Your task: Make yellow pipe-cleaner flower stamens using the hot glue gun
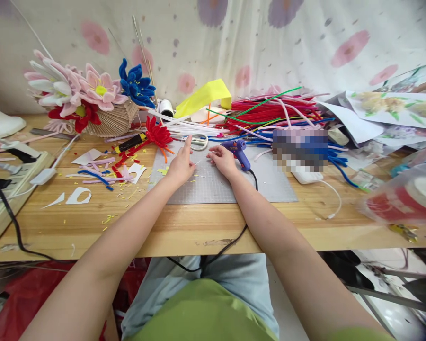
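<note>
My left hand (pixel 181 165) is over the grey cutting mat (pixel 270 187), index finger pointing away from me. Its thumb and other fingers are drawn together, and a thin pale sliver shows at their tips; I cannot make out what it is. To the right, my right hand (pixel 221 159) hovers with fingers bent and slightly apart, nothing visible between them. Just beyond both hands lie scissors with white handles (pixel 206 143). A purple glue gun (pixel 238 150) rests on the mat beside my right hand. Left of my left hand is a red fuzzy flower (pixel 158 133).
Pink, white, red and blue fuzzy flowers (pixel 137 84) stand in a woven basket (pixel 117 118). Pipe cleaners (pixel 270 113) are heaped at the back by a yellow strip (pixel 202 97). Scraps (pixel 78 195), a power strip (pixel 21 189) and a bagged cup (pixel 397 201) lie around.
</note>
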`<state>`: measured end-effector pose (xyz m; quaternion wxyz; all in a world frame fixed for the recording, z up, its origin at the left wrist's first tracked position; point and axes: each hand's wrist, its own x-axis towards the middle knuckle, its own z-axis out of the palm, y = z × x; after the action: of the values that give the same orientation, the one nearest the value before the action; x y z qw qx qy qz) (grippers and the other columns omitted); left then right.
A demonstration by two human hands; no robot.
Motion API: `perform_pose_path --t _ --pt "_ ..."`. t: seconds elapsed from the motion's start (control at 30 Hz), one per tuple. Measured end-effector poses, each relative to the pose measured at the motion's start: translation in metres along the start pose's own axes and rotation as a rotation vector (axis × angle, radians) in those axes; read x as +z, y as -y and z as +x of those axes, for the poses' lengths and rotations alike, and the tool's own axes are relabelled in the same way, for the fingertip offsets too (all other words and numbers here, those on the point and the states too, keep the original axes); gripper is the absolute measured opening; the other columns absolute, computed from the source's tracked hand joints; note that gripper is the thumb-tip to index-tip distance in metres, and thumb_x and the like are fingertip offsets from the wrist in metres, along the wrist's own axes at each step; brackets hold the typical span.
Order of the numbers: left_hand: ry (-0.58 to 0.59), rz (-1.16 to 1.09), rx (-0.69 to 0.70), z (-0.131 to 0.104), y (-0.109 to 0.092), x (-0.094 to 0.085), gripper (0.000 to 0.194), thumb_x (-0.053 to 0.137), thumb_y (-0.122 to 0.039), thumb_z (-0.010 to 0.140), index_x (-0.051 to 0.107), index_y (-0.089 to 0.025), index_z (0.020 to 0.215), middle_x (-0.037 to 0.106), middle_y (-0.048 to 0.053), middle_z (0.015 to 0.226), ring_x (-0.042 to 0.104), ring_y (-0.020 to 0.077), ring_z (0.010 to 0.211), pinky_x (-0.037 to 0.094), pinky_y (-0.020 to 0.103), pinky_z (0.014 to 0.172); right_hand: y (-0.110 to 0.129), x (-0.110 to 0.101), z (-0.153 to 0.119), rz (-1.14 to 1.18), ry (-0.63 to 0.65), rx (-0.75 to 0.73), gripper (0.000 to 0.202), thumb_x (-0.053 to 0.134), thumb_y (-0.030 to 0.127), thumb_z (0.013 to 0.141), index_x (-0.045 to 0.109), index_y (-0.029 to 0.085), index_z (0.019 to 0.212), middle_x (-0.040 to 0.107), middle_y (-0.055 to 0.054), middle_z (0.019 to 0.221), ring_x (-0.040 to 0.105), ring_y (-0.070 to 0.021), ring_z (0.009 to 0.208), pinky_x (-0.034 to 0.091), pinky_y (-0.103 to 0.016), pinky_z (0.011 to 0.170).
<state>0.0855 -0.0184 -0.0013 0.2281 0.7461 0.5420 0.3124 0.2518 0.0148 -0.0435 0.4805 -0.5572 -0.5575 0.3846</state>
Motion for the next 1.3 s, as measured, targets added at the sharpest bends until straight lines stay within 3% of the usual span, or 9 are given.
perform_pose_path --t 0.17,0.27,0.33,0.47,0.63,0.73,0.9,1.17,1.3 --pt "0.13 -0.098 -0.036 0.001 0.0 0.005 0.104 0.059 0.002 0.061 0.009 -0.03 0.146 0.045 0.014 0.132 0.063 0.0167 0.089 0.049 0.03 0.077 0.005 0.0 -0.001 0.013 -0.028 0.019 0.016 0.052 0.01 0.075 0.055 0.018 0.088 0.068 0.0 0.075 0.056 -0.0069 0.053 0.047 -0.021 0.057" --pt "0.123 -0.188 -0.052 -0.001 0.008 0.005 0.103 0.06 0.001 0.059 0.013 -0.03 0.145 0.048 0.013 0.13 0.063 0.0158 0.09 0.049 0.03 0.077 0.005 0.001 -0.001 0.008 -0.036 0.02 0.016 0.051 0.009 0.075 0.055 0.019 0.087 0.066 0.0 0.073 0.056 -0.0069 0.052 0.046 -0.021 0.056" --pt "0.051 -0.224 -0.034 -0.001 0.013 0.005 0.094 0.06 -0.002 0.061 0.021 -0.029 0.142 0.053 0.01 0.122 0.063 0.0131 0.082 0.05 0.029 0.076 0.004 0.002 -0.002 0.002 -0.038 0.005 0.016 0.051 0.009 0.075 0.055 0.019 0.087 0.066 0.001 0.072 0.056 -0.0073 0.053 0.047 -0.021 0.056" --pt "-0.208 -0.291 -0.043 0.001 0.024 -0.002 0.07 0.06 -0.01 0.068 0.036 -0.024 0.132 0.061 0.004 0.102 0.06 0.0092 0.071 0.049 0.026 0.073 0.005 0.002 -0.003 0.001 -0.062 -0.01 0.014 0.05 0.012 0.077 0.054 0.02 0.088 0.065 0.001 0.074 0.055 -0.0077 0.055 0.047 -0.022 0.058" --pt "-0.469 -0.249 -0.092 0.001 0.044 -0.028 0.04 0.066 -0.02 0.066 0.056 -0.018 0.104 0.059 0.0 0.079 0.057 0.0102 0.069 0.047 0.024 0.07 0.008 0.001 -0.006 -0.07 -0.12 -0.053 0.013 0.043 0.017 0.082 0.054 0.021 0.088 0.063 0.001 0.077 0.054 -0.0093 0.06 0.045 -0.024 0.063" --pt "-0.434 -0.133 -0.178 -0.006 0.059 -0.044 0.024 0.067 -0.022 0.064 0.062 -0.018 0.088 0.059 -0.001 0.071 0.056 0.0112 0.064 0.046 0.024 0.066 0.013 0.0 -0.009 -0.257 -0.164 -0.141 0.007 0.047 0.023 0.082 0.054 0.021 0.082 0.058 0.0 0.076 0.053 -0.0125 0.07 0.042 -0.026 0.069" --pt "-0.376 -0.006 -0.319 -0.02 0.073 -0.058 0.022 0.068 -0.024 0.063 0.069 -0.019 0.084 0.067 0.001 0.073 0.061 0.0156 0.069 0.048 0.028 0.071 0.024 0.003 -0.02 -0.507 -0.113 -0.229 0.008 0.055 0.028 0.08 0.052 0.021 0.075 0.054 -0.001 0.076 0.05 -0.0152 0.072 0.039 -0.028 0.069" --pt "-0.412 0.025 -0.249 -0.023 0.072 -0.059 0.032 0.059 -0.023 0.074 0.067 -0.019 0.105 0.072 0.005 0.089 0.066 0.0198 0.086 0.048 0.035 0.085 0.031 0.009 -0.026 -0.43 0.064 -0.255 0.01 0.046 0.019 0.085 0.054 0.025 0.087 0.066 -0.001 0.083 0.06 -0.0167 0.08 0.044 -0.031 0.077" --pt "-0.41 -0.047 -0.219 -0.025 0.068 -0.056 0.039 0.05 -0.023 0.08 0.059 -0.019 0.118 0.072 0.005 0.09 0.066 0.0169 0.077 0.049 0.032 0.079 0.038 0.013 -0.019 -0.325 0.105 -0.202 0.023 0.051 0.013 0.077 0.052 0.023 0.098 0.066 0.0 0.088 0.061 -0.0132 0.079 0.046 -0.029 0.077"
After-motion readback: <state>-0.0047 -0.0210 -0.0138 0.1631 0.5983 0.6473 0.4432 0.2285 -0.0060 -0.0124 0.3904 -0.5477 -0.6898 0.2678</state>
